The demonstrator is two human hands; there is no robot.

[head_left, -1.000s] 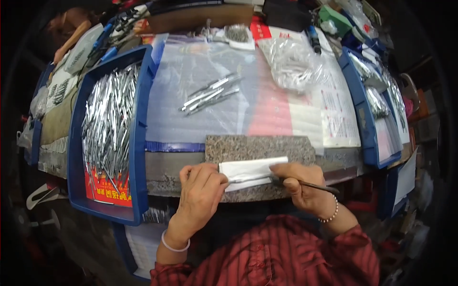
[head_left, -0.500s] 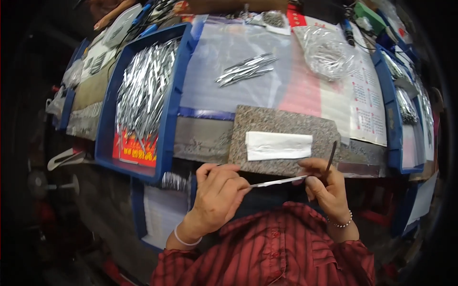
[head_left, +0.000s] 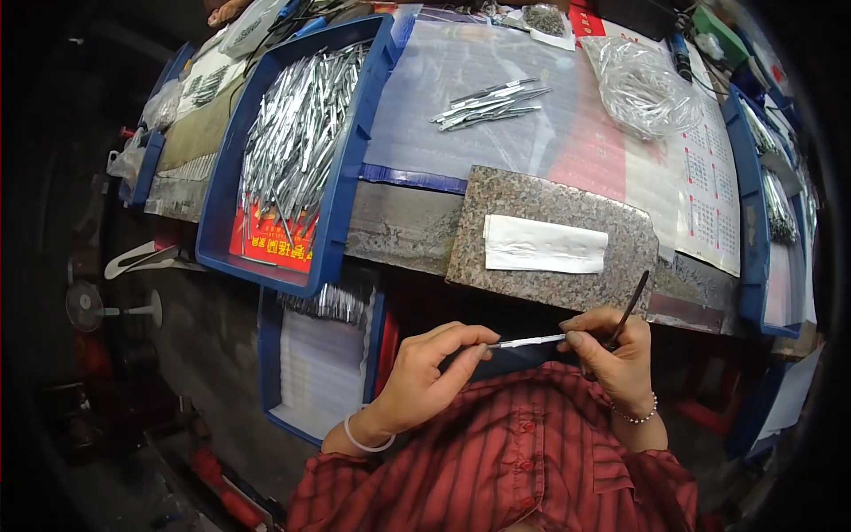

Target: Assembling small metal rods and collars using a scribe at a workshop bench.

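Observation:
A slim silvery metal rod is stretched level between my hands, in front of my red striped shirt. My left hand pinches its left end between thumb and forefinger. The other end sits in the fingertips of my right hand, which also keeps a thin dark stick tucked between its fingers, pointing up and away. Just beyond, a folded white cloth or paper pad lies on a speckled stone slab at the table's near edge.
On the left stands a blue tray heaped with similar metal rods. A small pile of rods lies on plastic sheeting. A clear bag rests behind right, and another blue bin stands far right. Below the table sits a blue crate.
The view has shifted, so the table sits higher. My left hand has turned, its thumb and forefinger now extended along the rod's end. Both hands still hold the rod.

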